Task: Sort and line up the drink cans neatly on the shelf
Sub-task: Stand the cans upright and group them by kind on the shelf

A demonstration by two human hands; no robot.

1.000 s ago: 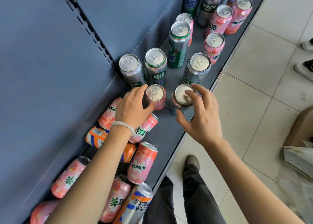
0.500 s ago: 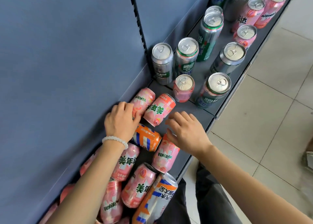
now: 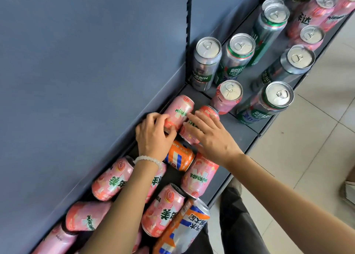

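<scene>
On the grey shelf several pink Mirinda cans and two orange cans lie on their sides. My left hand grips a lying pink Mirinda can beside the back panel. My right hand lies over a second lying pink can right next to it, fingers spread along it. An orange can lies just below both hands. Further along stand upright cans: a short pink one, a Harbin beer can and green Laoshan beer cans.
More pink cans and a large orange-and-silver can lie under my forearms. The blue-grey back panel rises on the left. Beige floor tiles run along the shelf's right edge; my dark trousers show below.
Both hands left the upright cans and came down to the lying pile. My left hand closed on one pink can and my right hand slid forward onto its neighbour. The view shifted left.
</scene>
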